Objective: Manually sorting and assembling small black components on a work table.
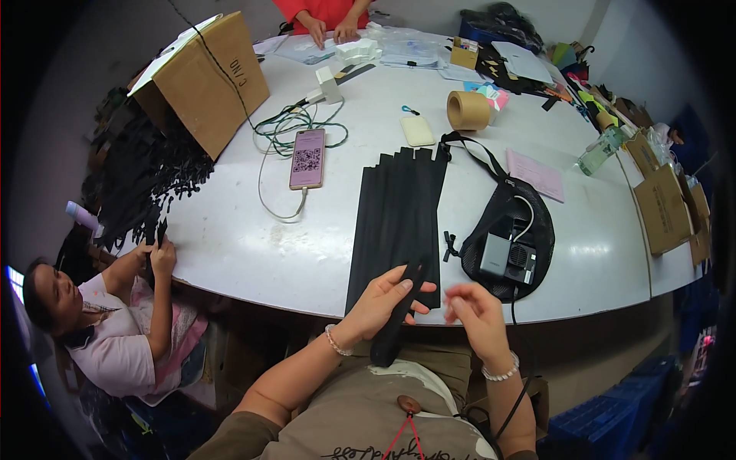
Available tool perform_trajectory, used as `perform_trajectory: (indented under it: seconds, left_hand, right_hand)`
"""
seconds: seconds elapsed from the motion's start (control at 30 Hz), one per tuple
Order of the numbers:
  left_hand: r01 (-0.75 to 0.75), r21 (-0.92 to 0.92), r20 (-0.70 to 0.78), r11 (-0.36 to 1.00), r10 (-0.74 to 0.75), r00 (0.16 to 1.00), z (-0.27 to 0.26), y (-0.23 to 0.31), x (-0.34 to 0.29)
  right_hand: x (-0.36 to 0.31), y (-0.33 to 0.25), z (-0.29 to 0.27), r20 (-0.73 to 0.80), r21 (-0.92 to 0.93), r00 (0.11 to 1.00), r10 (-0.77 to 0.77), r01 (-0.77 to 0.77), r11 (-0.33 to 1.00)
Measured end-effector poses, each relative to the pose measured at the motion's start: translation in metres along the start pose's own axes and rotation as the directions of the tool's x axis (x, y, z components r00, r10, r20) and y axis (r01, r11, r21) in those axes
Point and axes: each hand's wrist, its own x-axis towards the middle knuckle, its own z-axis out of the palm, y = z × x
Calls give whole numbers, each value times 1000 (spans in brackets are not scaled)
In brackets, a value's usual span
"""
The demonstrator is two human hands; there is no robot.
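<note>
My left hand is closed around a long black fabric strip, at the table's near edge. The strip slants up between thumb and fingers, and its lower end hangs toward my lap. Just right of it, my right hand is raised with loosely bent fingers, and nothing shows in it; its fingertips are slightly blurred. Beyond my left hand, a row of overlapping black fabric strips lies flat on the white table. A small black bow-like piece sits right of the row.
At right lies a black mesh bag with a grey power bank. Farther off are a phone on a cable, a tape roll and a cardboard box. At left, a person handles black strips; another person's hands work opposite.
</note>
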Motion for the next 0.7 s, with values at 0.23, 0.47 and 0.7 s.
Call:
perform_trajectory:
  seconds: [0.23, 0.47, 0.7]
  left_hand:
    - [-5, -14, 0, 1000, 5, 1000, 5, -7, -2]
    - [-141, 108, -142, 984, 156, 978, 6, -6, -6]
    - [-249, 142, -191, 958, 274, 943, 13, -1, -4]
  right_hand:
    - [31, 17, 17, -30, 153, 996, 81, -76, 985]
    - [25, 16, 19, -86, -84, 980, -180, 173, 981]
    - [21, 7, 22, -69, -338, 927, -368, 326, 883]
